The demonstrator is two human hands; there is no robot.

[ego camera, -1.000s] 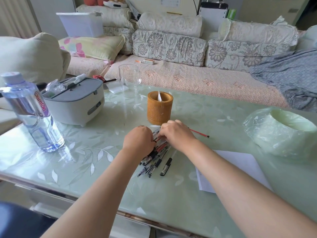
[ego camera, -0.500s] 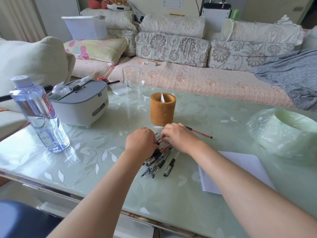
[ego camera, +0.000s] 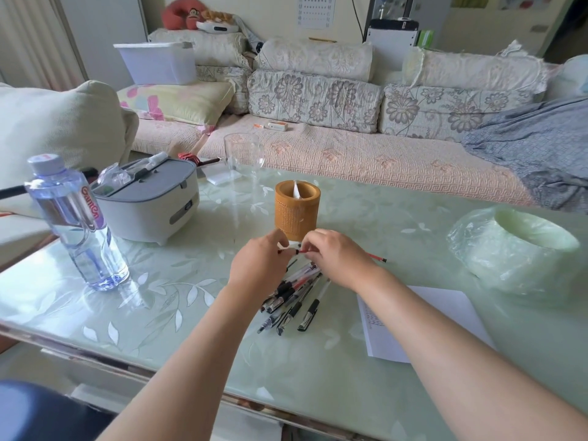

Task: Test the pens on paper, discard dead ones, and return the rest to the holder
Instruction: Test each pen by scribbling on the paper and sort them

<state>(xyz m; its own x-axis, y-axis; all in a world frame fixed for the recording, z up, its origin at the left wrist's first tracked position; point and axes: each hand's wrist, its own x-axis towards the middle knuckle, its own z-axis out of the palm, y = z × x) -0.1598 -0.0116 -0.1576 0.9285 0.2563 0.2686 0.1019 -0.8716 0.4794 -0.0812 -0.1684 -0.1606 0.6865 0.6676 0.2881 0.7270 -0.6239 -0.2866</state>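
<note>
A single wide-angle view is given, taken from a camera worn on the head and aimed forward and down over the table [ego camera: 178, 316]. Both forearms are seen running up from the bottom edge to the left hand [ego camera: 259, 267] and right hand [ego camera: 339, 259], which are caught close, near the middle. The holder [ego camera: 297, 214] is framed just beyond them, and the sofa [ego camera: 350, 160] is taken in farther off, across the upper part.

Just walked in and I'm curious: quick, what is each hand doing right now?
Left hand: pinching one end of a thin red pen.
Right hand: pinching the same pen's other end.
</note>
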